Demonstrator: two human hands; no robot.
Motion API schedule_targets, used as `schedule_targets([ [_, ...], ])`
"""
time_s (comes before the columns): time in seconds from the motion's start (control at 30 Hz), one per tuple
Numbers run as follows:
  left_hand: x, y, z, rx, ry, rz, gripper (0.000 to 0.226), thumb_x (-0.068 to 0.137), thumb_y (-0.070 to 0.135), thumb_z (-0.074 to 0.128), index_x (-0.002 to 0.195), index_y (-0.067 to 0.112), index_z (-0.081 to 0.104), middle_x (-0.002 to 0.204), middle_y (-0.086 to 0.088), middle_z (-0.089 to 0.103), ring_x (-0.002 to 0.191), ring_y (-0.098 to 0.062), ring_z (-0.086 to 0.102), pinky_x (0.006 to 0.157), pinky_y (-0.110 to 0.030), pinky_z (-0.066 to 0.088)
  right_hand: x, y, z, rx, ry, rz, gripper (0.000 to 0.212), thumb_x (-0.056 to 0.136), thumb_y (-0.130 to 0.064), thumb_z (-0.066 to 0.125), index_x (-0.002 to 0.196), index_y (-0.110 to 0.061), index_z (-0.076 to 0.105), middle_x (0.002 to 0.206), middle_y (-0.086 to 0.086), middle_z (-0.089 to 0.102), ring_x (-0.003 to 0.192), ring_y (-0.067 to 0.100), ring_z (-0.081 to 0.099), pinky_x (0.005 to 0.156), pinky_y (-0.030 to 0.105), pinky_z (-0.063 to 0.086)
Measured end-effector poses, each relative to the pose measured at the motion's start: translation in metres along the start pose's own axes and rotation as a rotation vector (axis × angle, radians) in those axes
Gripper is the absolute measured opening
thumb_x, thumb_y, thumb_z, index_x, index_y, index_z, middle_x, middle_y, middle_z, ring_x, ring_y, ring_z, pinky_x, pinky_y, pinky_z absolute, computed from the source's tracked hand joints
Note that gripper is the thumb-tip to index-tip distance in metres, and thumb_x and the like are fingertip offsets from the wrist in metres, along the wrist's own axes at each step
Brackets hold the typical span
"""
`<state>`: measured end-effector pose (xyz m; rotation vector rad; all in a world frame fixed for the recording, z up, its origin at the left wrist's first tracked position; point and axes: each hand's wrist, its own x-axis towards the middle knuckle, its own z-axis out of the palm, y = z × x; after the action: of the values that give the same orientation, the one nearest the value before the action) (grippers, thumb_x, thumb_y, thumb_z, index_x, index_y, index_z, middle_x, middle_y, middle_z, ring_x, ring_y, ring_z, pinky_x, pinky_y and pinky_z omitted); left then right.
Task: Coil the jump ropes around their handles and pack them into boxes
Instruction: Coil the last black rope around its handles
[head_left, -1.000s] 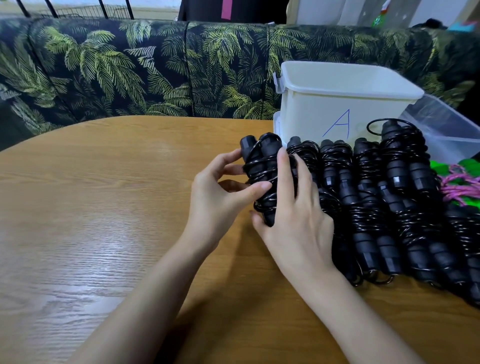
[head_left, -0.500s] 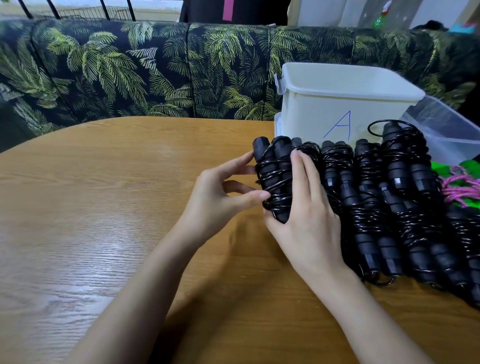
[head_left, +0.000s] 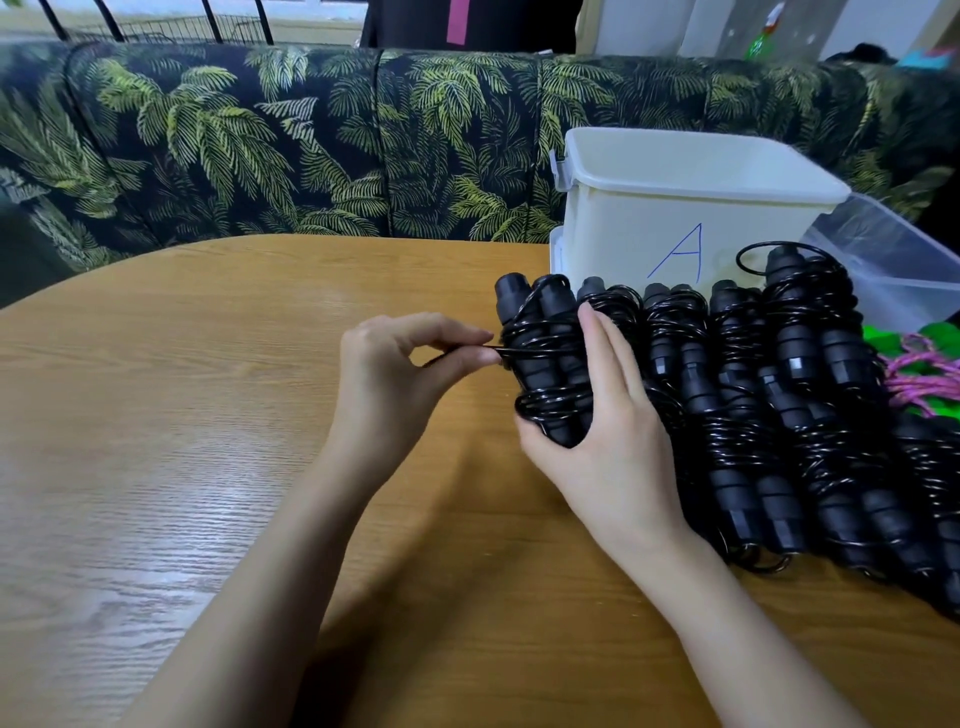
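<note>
- Step in hand, as judged: locking off the last turn of cord on the jump rope bundle (head_left: 545, 364), so the coil cannot spring loose before packing.
- The right hand (head_left: 613, 431) grasps the bundle. The thumb hooks under its lower end and the fingers lie along its right flank. A firm grip here holds the two handles side by side while the cord is tensioned.
- The left hand (head_left: 410, 374) pinches a cord strand (head_left: 497, 353) between thumb and forefinger at the bundle's left edge. This is probably the free tail, but the black-on-black view does not confirm it.
- Recommended action: draw the strand snug, then tuck it under a neighbouring turn. Do not overpull, because the glossy cord looks likely to slide along the smooth handles.
- Bundle location: just in front of the near left corner of the white box (head_left: 675, 208) marked "A". It is tilted, with its upper ends toward the box.
- The row of coiled ropes (head_left: 779, 395) runs along the front of the white box. The bundle sits at the row's left end, with the right hand's fingers between the two.
- The left hand is on the side of the bundle away from the box front, above the surface (head_left: 208, 415), and touches the strand only.
</note>
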<state>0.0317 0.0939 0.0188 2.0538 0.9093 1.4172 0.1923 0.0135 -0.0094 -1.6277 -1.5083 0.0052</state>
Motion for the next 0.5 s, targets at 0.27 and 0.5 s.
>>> schedule_targets([
  [0.27,0.001,-0.014,0.005,-0.528,-0.141,-0.391,0.048,0.073,0.021,0.080,0.118,0.021,0.065,0.108,0.004,0.075,0.097,-0.011,0.069,0.082,-0.025,0.054,0.000,-0.006,-0.006,0.459,-0.115,0.070,0.090,0.072,-0.025,0.079,0.152,-0.024,0.036,0.143,-0.001,0.052,0.131,0.010,0.050,0.109,0.031,0.041],
  [0.5,-0.001,-0.014,0.004,-0.947,-0.471,-0.547,0.077,0.065,0.055,0.084,0.133,0.028,0.062,0.128,-0.007,0.058,0.118,-0.026,0.050,0.101,-0.031,0.047,-0.001,-0.011,-0.012,0.714,-0.320,0.055,0.082,0.079,-0.020,0.077,0.149,-0.036,0.038,0.149,-0.009,0.047,0.140,0.016,0.042,0.116,0.047,0.035],
])
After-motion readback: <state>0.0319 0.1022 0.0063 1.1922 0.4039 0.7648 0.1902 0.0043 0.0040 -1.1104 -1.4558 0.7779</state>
